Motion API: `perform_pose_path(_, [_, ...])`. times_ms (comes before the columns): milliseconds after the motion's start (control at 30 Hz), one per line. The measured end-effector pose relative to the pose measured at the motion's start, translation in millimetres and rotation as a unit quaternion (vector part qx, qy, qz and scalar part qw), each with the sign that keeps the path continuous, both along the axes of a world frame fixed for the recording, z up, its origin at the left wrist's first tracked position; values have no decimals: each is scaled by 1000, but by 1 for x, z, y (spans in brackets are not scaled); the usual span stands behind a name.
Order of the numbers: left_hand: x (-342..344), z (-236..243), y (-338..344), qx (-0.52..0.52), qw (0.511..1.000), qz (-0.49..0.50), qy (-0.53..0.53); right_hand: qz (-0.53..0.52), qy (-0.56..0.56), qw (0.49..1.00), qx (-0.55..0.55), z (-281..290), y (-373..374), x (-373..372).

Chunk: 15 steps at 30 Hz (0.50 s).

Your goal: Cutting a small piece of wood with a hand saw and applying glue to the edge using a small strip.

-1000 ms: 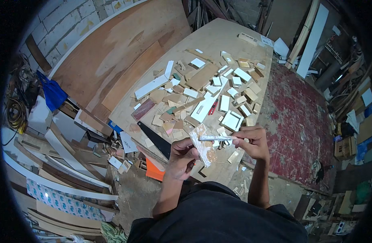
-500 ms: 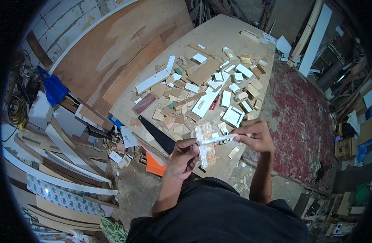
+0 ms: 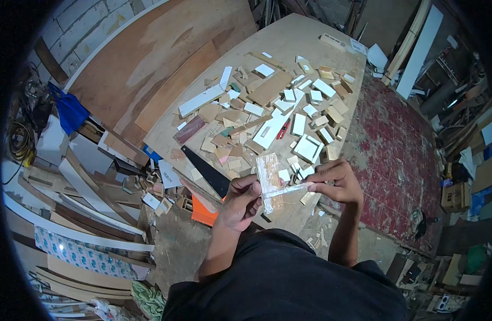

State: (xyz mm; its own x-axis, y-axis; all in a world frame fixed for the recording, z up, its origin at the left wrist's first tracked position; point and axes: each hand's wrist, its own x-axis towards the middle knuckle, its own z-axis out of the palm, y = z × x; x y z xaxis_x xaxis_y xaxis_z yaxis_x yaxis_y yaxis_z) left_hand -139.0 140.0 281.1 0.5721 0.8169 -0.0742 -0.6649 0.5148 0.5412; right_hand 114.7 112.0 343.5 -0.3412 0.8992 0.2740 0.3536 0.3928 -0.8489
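Note:
A small flat piece of wood (image 3: 267, 168), pale brown with white streaks, is gripped at its left edge between the thumb and fingers of my left hand (image 3: 239, 202). My right hand (image 3: 339, 184) pinches the right end of a thin whitish strip (image 3: 290, 190). That strip runs slantwise across the lower part of the wood piece; whether it is tape, film or a thin stick I cannot make out. Both hands are over the near edge of the plywood table (image 3: 305, 37). Beyond them lie many wood offcuts (image 3: 307, 147).
A black handsaw blade (image 3: 206, 171) lies to the left of my hands. Red-handled pliers (image 3: 283, 130) rest among the offcuts. Below the table's left edge is an orange object (image 3: 204, 211). A large plywood sheet (image 3: 144, 69) leans at the left, and curved boards (image 3: 96, 187) are stacked near it.
The whitish strip has shifted down along the wood piece and now slants more. The wood piece has moved slightly up and left. Both hands keep their grips.

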Motion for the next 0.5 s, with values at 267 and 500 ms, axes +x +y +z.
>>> perform_pose_path(267, [5,1,-3,-11,1000,1,-13,-64,55,996,-6,-7,-2,4])
perform_pose_path(500, [7,7,1,49,998,25,-35,5,55,998,-17,-21,-12,11])
